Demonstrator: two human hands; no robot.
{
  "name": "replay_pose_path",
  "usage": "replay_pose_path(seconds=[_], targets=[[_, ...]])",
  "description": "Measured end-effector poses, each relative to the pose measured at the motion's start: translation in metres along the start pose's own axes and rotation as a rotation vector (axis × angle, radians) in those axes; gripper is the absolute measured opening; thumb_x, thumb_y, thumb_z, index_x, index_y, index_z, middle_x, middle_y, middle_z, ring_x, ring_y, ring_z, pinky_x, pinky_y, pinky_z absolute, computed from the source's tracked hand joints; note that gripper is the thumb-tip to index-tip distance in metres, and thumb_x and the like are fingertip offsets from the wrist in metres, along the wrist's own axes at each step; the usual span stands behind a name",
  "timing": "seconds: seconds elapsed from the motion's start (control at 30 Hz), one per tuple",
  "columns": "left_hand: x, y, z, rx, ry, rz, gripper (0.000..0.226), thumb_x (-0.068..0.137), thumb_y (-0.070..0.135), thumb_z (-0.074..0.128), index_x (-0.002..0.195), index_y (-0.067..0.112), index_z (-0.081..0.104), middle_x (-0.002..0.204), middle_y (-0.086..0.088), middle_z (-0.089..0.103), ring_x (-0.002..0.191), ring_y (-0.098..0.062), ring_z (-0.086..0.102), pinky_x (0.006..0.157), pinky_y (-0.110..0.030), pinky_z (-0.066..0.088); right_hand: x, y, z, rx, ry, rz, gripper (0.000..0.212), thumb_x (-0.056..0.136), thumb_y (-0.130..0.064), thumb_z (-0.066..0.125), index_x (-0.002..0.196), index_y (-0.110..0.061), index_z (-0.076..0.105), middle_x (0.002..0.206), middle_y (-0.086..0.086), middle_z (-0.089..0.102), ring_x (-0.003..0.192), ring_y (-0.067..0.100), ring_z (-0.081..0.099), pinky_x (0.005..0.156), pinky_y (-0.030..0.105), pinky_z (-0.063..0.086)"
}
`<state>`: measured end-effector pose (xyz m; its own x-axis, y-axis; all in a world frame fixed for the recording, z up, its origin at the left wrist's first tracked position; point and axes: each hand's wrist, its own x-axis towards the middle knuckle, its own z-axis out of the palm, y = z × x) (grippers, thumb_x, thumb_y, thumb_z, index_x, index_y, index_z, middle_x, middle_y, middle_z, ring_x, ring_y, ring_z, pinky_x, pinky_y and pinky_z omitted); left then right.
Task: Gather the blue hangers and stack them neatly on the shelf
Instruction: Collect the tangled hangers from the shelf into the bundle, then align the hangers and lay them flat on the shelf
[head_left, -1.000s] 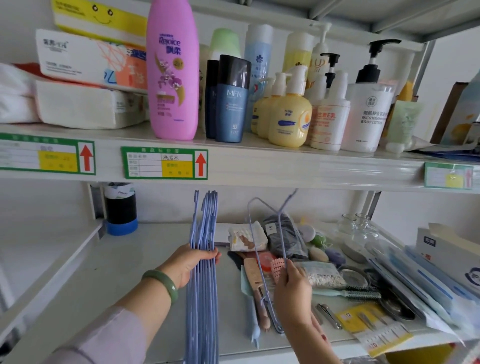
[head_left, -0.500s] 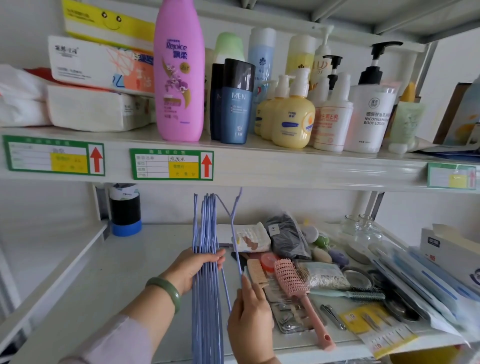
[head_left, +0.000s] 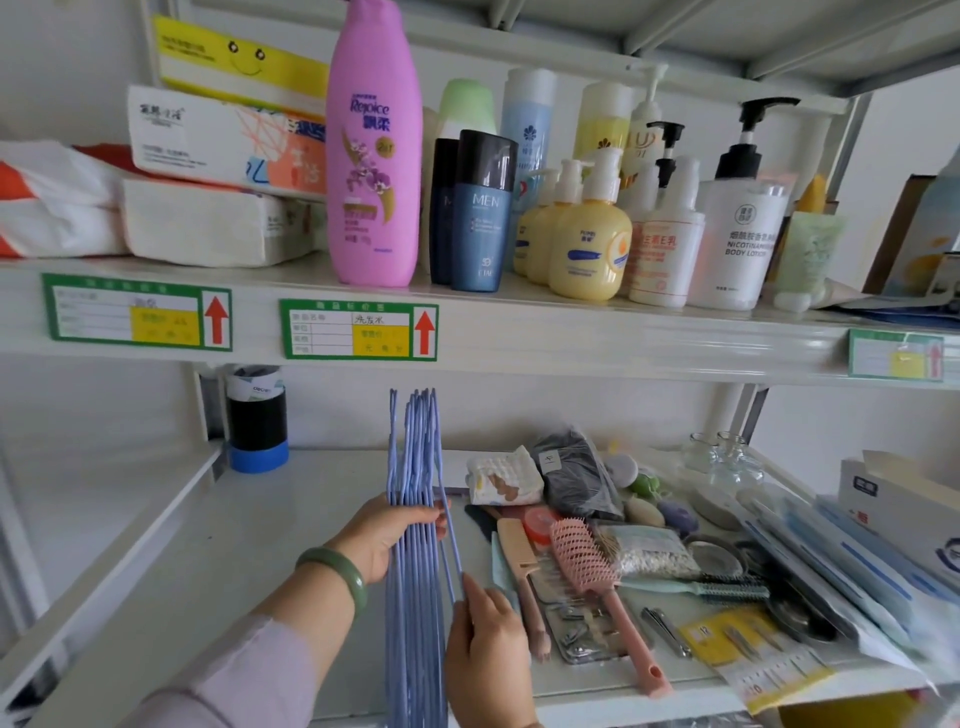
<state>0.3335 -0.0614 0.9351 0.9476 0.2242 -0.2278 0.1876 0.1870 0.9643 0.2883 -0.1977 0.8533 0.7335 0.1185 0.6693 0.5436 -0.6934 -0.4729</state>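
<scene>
You face a white metal shelving unit (head_left: 571, 348) against a pale wall (head_left: 571, 410). Its upper shelf edge carries green-bordered price labels (head_left: 358, 330) with red arrows. Soft, even light falls across the lower shelf (head_left: 249, 540), and a grey upright (head_left: 753, 410) stands behind at the right.

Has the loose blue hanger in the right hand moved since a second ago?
Yes. The loose hanger has swung left, away from the pink hairbrush, and now lies against the bundle held by the left hand, guided by the right hand.

Thin blue hangers (head_left: 415, 561) bunched upright above lower shelf (head_left: 249, 551)
</scene>
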Motion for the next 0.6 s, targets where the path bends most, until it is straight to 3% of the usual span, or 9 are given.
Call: replay_pose_path(seconds=[0.07, 0.13, 0.2, 0.3, 0.37, 0.43, 0.47, 0.5, 0.6], targets=[[0.002, -0.002, -0.002, 0.028, 0.007, 0.003, 0.011, 0.084, -0.005, 0.059, 0.086, -0.003, 0.070, 0.054, -0.001, 0.072, 0.042, -0.005, 0.066, 0.053, -0.014, 0.053, -0.004, 0.004, 0.000, 0.005, 0.003, 0.006, 0.029, 0.059, -0.011, 0.067, 0.087, -0.011, 0.076, 0.064, -0.006, 0.069, 0.065, 0.002, 0.059, 0.086, -0.003, 0.026], [0.003, -0.003, -0.005, 0.037, -0.002, -0.004, 0.015, 0.084, -0.003, 0.060, 0.095, -0.006, 0.070, 0.060, -0.001, 0.074, 0.048, -0.007, 0.068, 0.071, -0.027, 0.054, -0.006, 0.006, -0.003, -0.003, 0.005, -0.018, 0.029, 0.061, -0.010, 0.067, 0.088, -0.010, 0.076, 0.062, -0.006, 0.068, 0.068, 0.002, 0.057, 0.081, 0.002, 0.031], [0.003, -0.003, -0.005, 0.026, -0.007, -0.021, 0.017, 0.085, 0.000, 0.061, 0.098, -0.005, 0.071, 0.067, -0.001, 0.075, 0.057, -0.009, 0.070, 0.076, -0.027, 0.055, -0.009, 0.006, -0.005, 0.013, 0.012, -0.024, 0.029, 0.058, -0.009, 0.067, 0.087, -0.010, 0.076, 0.060, -0.005, 0.067, 0.073, -0.001, 0.054, 0.077, 0.002, 0.034], [0.000, -0.003, -0.005, 0.029, -0.015, -0.018, 0.008, 0.083, 0.008, 0.067, 0.086, 0.007, 0.074, 0.065, 0.005, 0.075, 0.080, -0.013, 0.068, 0.100, -0.029, 0.037, -0.019, 0.006, -0.002, 0.130, -0.040, 0.021, 0.035, 0.056, -0.008, 0.069, 0.090, -0.014, 0.075, 0.061, -0.003, 0.069, 0.066, -0.008, 0.055, 0.060, 0.009, 0.045], [-0.001, -0.003, -0.005, 0.019, -0.002, 0.007, 0.006, 0.082, 0.009, 0.068, 0.085, 0.006, 0.073, 0.058, 0.006, 0.074, 0.072, -0.010, 0.071, 0.096, -0.023, 0.041, -0.023, 0.005, -0.003, 0.176, -0.087, 0.048, 0.031, 0.062, -0.014, 0.067, 0.092, -0.016, 0.075, 0.065, -0.004, 0.071, 0.058, 0.000, 0.061, 0.056, 0.007, 0.046], [-0.002, -0.003, -0.005, 0.003, 0.009, 0.030, 0.011, 0.082, 0.005, 0.068, 0.091, -0.001, 0.070, 0.053, 0.004, 0.072, 0.052, -0.004, 0.070, 0.065, -0.009, 0.053, -0.017, 0.000, -0.009, 0.236, -0.091, 0.086, 0.024, 0.074, -0.024, 0.057, 0.091, -0.021, 0.074, 0.072, -0.005, 0.073, 0.063, 0.002, 0.062, 0.064, -0.003, 0.040], [-0.003, -0.003, -0.006, -0.005, 0.005, 0.028, 0.012, 0.082, 0.002, 0.067, 0.093, -0.004, 0.069, 0.052, 0.003, 0.072, 0.048, -0.003, 0.069, 0.050, -0.009, 0.052, -0.009, -0.002, -0.013, 0.243, -0.078, 0.120, 0.023, 0.080, -0.026, 0.053, 0.091, -0.023, 0.073, 0.078, -0.005, 0.073, 0.069, 0.002, 0.062, 0.072, -0.007, 0.035], [-0.005, -0.002, -0.007, -0.022, -0.006, 0.016, 0.014, 0.082, 0.000, 0.067, 0.094, -0.006, 0.068, 0.053, 0.001, 0.072, 0.047, -0.005, 0.069, 0.045, -0.011, 0.052, 0.003, -0.004, -0.017, 0.244, -0.095, 0.161, 0.022, 0.085, -0.027, 0.052, 0.095, -0.025, 0.071, 0.086, -0.005, 0.072, 0.076, 0.003, 0.060, 0.078, -0.008, 0.032], [-0.007, -0.003, -0.008, -0.058, -0.020, -0.013, 0.019, 0.078, 0.000, 0.071, 0.095, -0.004, 0.068, 0.068, -0.009, 0.074, 0.057, -0.017, 0.070, 0.055, -0.024, 0.059, 0.050, -0.009, -0.021, 0.319, -0.250, 0.241, 0.032, 0.089, -0.029, 0.055, 0.120, -0.022, 0.058, 0.107, -0.003, 0.062, 0.094, 0.007, 0.056, 0.092, 0.019, 0.047]])
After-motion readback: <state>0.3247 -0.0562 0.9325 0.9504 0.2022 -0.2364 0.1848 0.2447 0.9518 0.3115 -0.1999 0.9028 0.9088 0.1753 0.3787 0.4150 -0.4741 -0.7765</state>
